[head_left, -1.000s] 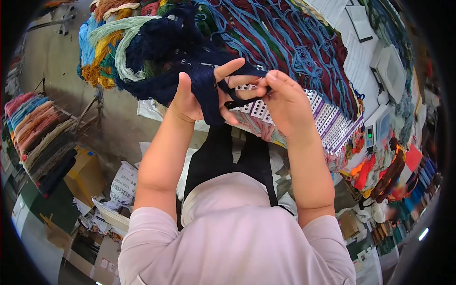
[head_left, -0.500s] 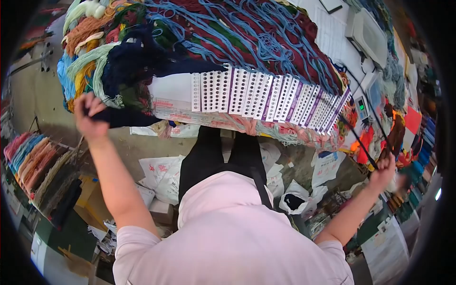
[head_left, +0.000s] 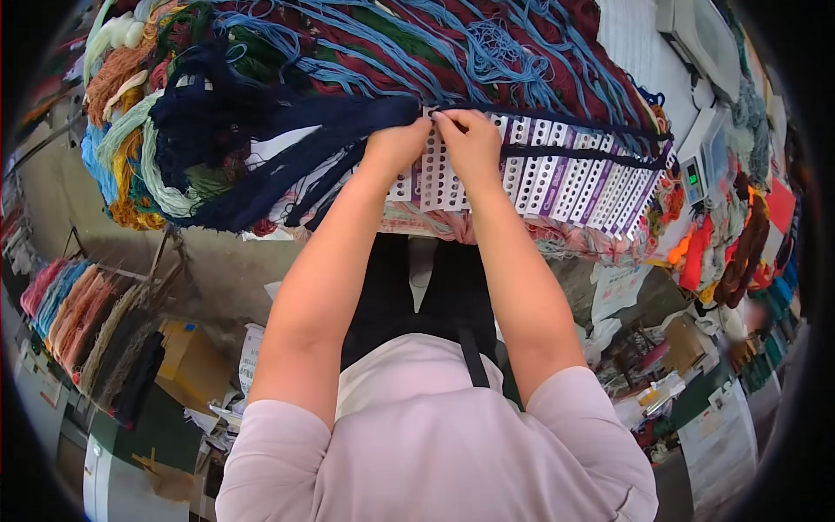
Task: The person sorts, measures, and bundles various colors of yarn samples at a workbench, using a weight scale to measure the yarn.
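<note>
A thick bundle of navy yarn (head_left: 287,122) runs from the left side of the table to the middle. My left hand (head_left: 400,146) is closed around its narrowed end. Close beside it, my right hand (head_left: 471,148) pinches dark yarn between thumb and forefinger, the fingertips almost meeting the left hand. Two navy strands (head_left: 591,157) stretch from there toward the right end of the table. Beneath both hands lie white and purple cards with rows of round holes (head_left: 544,178). The exact grip point is partly hidden by my fingers.
Maroon, green and blue yarn (head_left: 487,56) is heaped behind the cards. Multicoloured skeins (head_left: 130,130) hang at the left table edge. A scale with a green display (head_left: 693,177) stands at the right. A cardboard box (head_left: 193,361) and a yarn rack (head_left: 87,322) are at lower left.
Both hands came in from far left and far right to meet over the cards. The navy yarn now spans the cards, and its strands on the right have dropped across them.
</note>
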`<state>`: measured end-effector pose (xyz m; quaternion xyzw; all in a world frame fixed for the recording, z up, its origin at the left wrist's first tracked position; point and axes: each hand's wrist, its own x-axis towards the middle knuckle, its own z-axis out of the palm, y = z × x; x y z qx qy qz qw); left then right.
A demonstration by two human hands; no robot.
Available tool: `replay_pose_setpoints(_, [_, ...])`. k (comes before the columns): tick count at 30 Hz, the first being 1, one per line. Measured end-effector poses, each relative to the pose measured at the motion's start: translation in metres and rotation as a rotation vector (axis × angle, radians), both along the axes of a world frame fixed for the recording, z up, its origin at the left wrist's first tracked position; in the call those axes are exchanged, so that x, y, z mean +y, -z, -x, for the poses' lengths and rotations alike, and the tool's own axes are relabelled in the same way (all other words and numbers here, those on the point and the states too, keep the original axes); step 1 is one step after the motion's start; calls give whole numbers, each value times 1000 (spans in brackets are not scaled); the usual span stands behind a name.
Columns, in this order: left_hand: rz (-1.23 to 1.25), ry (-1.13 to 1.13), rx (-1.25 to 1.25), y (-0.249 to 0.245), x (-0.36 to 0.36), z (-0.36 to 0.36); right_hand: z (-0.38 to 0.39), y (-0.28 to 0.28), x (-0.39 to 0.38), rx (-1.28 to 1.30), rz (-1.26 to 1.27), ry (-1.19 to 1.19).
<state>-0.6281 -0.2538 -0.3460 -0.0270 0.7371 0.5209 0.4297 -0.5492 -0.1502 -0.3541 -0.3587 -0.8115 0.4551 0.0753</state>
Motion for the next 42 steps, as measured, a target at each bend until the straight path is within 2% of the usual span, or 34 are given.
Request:
replay_pose_setpoints(4, [-106, -39, -207, 12, -6, 8, 7, 8, -3, -99, 107, 151])
replay_pose_setpoints(6, [-182, -46, -254, 22, -10, 9, 7, 3, -7, -122, 69, 131])
replay_pose_setpoints(8, [-133, -42, -268, 27, -10, 10, 5, -2, -13, -53, -168, -10])
replay_pose_setpoints(9, [-184, -61, -249, 27, -9, 10, 3, -2, -13, -13, -206, -78])
replay_pose_setpoints(12, [-211, -58, -196, 29, -8, 14, -5, -2, -15, 129, -175, -108])
replay_pose_setpoints(14, [-191, -32, -172, 31, -8, 13, -11, -2, -11, 122, -137, -118])
replay_pose_setpoints(17, [-138, 76, -28, 32, -12, 18, -11, -4, -5, 124, -119, -179])
replay_pose_setpoints(19, [69, 261, 512, 29, -25, 29, -8, -15, -2, 126, -110, -165])
replay_pose_setpoints(20, [60, 73, 437, 27, -35, 35, -11, -11, 2, 61, -211, -227])
replay_pose_setpoints(21, [51, -113, 362, 23, -48, 44, -11, -13, 5, 62, -211, -226])
replay_pose_setpoints(22, [110, -129, 458, 19, -60, 59, -9, -15, 8, -32, -308, -276])
replay_pose_setpoints(23, [83, -231, 358, 15, -69, 68, -9, -17, 9, -128, -402, -328])
replay_pose_setpoints(25, [-95, -486, 99, 11, -74, 63, -6, -12, 11, -146, -479, -358])
replay_pose_setpoints(27, [-146, -596, -174, -14, -64, 59, -1, -15, 12, -156, -517, -365])
replay_pose_setpoints(28, [-269, -570, -252, -12, -65, 59, 2, -17, 13, -154, -515, -364])
replay_pose_setpoints(29, [-272, -556, -217, -13, -62, 59, 3, -20, 15, -53, -603, -400])
replay_pose_setpoints(30, [-410, -566, -321, -10, -63, 54, 5, -22, 17, 49, -690, -435])
replay_pose_setpoints(32, [-479, -510, -344, -11, -63, 50, 4, -27, 15, 82, -676, -449])
replay_pose_setpoints(33, [-543, -452, -365, -12, -62, 48, 1, -26, 13, 53, -524, -425])
replay_pose_setpoints(35, [-707, -488, -472, -13, -59, 41, 1, -29, 11, 67, -263, -380])
replay_pose_setpoints(36, [-774, -496, -539, -12, -56, 37, 1, -33, 11, 64, -267, -380])
replay_pose_setpoints(37, [-828, -505, -605, -9, -55, 35, 1, -39, 11, 33, -139, -332])
replay_pose_setpoints(38, [-810, -469, -536, -15, -48, 32, 1, -43, 12, 1, -14, -281])
replay_pose_setpoints(39, [-791, -435, -468, -22, -38, 27, -1, -39, 14, 61, 6, -290])
replay_pose_setpoints(41, [-843, -198, -290, -12, -24, 25, 1, -43, 15, 135, 53, -273])
replay_pose_setpoints(42, [-726, -88, -128, -6, -19, 21, 2, -44, 15, 214, 106, -257])
